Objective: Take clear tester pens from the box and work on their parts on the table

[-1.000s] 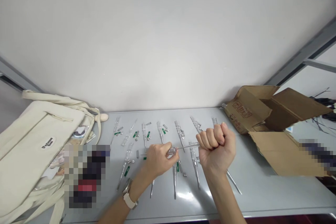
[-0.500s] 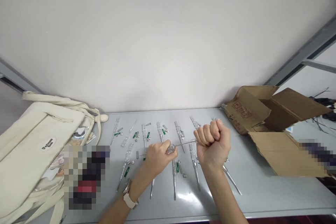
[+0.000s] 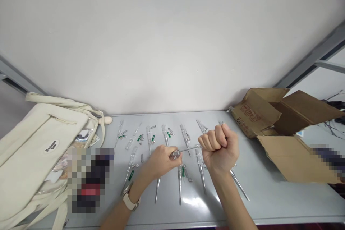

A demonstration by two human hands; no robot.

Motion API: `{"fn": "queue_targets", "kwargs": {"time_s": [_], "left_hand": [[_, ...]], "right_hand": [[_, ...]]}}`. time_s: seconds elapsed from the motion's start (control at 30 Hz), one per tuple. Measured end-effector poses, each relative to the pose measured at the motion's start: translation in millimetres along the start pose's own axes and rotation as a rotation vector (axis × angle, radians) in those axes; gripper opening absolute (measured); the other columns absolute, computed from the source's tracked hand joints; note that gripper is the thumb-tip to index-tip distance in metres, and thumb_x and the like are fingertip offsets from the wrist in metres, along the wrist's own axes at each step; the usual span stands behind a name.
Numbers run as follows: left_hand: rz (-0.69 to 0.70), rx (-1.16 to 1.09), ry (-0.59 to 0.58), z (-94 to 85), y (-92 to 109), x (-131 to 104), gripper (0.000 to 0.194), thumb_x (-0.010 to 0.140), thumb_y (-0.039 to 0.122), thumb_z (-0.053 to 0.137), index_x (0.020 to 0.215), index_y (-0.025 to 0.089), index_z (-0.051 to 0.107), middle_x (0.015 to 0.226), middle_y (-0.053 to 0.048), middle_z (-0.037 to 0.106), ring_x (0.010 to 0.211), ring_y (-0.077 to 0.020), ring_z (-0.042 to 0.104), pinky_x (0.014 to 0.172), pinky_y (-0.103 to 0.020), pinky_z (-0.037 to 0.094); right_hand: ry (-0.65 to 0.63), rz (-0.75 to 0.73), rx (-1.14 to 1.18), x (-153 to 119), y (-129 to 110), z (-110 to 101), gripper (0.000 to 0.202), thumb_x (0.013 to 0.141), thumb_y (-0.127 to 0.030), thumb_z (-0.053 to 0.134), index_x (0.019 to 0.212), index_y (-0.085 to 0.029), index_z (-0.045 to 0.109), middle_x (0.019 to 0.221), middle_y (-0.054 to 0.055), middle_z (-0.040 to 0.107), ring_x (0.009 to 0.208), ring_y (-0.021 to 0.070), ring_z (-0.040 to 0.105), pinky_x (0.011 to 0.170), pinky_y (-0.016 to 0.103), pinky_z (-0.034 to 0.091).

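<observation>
Left hand (image 3: 162, 161) holds a screwdriver (image 3: 175, 154) by its clear handle, the shaft reaching the fisted right hand (image 3: 220, 148); whether that grips it is unclear. Beneath both: the tabletop (image 3: 272, 201). Left of them, a cream bag (image 3: 32, 158), label blurred; right, a cardboard box (image 3: 252, 115) marked "30"; nearby, small green strips (image 3: 131, 175).

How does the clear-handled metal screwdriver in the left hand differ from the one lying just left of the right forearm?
The held clear-handled screwdriver is gripped by the left hand; the lying clear-handled screwdriver rests on the grey table. The held one's shaft runs rightward, its end hidden at the right fist; the lying one's points toward the near edge, tip visible. Both have slim metal shafts.
</observation>
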State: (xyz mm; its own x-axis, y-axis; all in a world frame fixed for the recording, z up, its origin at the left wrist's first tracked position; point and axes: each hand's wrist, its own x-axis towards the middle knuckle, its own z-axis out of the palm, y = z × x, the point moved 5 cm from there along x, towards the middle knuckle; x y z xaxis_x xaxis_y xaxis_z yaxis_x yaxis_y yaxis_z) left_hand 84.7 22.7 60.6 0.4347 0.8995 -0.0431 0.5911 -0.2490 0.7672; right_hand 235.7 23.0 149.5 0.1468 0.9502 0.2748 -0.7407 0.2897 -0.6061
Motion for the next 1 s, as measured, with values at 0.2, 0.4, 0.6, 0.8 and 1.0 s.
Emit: {"fn": "queue_targets", "kwargs": {"time_s": [0.2,0.4,0.6,0.8,1.0], "left_hand": [[0.003,-0.072,-0.090,-0.6,-5,1,0.038,0.081,0.031,0.051,0.059,0.019,0.023,0.055,0.007,0.020,0.053,-0.0079,0.018,0.049,-0.026,0.016],[-0.017,-0.077,-0.072,-0.9,-5,1,0.038,0.082,0.032,0.051,0.060,0.019,0.023,0.056,0.007,0.020,0.053,-0.0078,0.019,0.050,-0.026,0.017],[-0.008,-0.099,-0.117,0.8,-4,0,0.039,0.081,0.031,0.052,0.060,0.019,0.022,0.056,0.007,0.020,0.053,-0.0075,0.018,0.049,-0.026,0.015],[-0.002,-0.114,-0.126,-0.7,-2,0,0.038,0.081,0.030,0.053,0.059,0.019,0.023,0.055,0.007,0.019,0.052,-0.0076,0.017,0.049,-0.027,0.015],[-0.011,-0.150,-0.159,-0.5,-1,-2,0.038,0.082,0.031,0.052,0.060,0.020,0.023,0.055,0.007,0.019,0.051,-0.0075,0.016,0.049,-0.027,0.014]], "right_hand": [[-0.069,0.053,0.029,5,5,0,0.051,0.093,-0.032,0.046,0.052,-0.020,0.017,0.043,-0.009,0.006,0.037,0.0073,0.002,0.036,0.025,0.012],[-0.046,-0.006,0.067,2,-2,-1,0.049,0.095,-0.029,0.040,0.052,-0.020,0.018,0.043,-0.008,0.006,0.038,0.0077,0.003,0.037,0.025,0.012],[-0.091,-0.010,0.071,2,-9,2,0.049,0.095,-0.029,0.040,0.052,-0.020,0.018,0.042,-0.008,0.005,0.037,0.0079,0.001,0.036,0.026,0.011],[-0.094,0.010,0.073,-3,-6,0,0.050,0.095,-0.031,0.041,0.052,-0.020,0.018,0.042,-0.008,0.005,0.037,0.0081,0.002,0.036,0.025,0.011],[-0.074,0.016,0.089,-3,-3,-4,0.049,0.095,-0.030,0.040,0.053,-0.020,0.018,0.043,-0.008,0.007,0.037,0.0083,0.003,0.036,0.026,0.011]]}}
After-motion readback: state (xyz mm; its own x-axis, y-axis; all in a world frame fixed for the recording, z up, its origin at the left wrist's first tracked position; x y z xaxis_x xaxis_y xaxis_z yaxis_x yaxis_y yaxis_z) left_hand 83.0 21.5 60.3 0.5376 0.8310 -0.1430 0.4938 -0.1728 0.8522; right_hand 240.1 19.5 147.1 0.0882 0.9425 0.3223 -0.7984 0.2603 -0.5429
